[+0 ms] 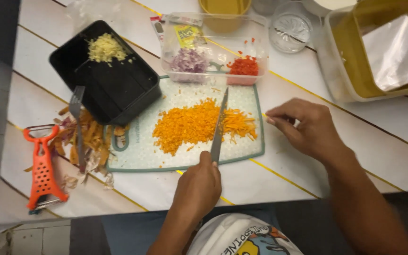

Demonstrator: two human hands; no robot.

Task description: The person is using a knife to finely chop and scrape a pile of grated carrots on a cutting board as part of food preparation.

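Two hands work apart: my left hand (197, 186) grips the knife (219, 127) over the chopped carrot (190, 125) on the cutting board (140, 148), my right hand (305, 127) rests loosely curled on the counter (279, 179), and a careless sweep could scatter pieces off the board.
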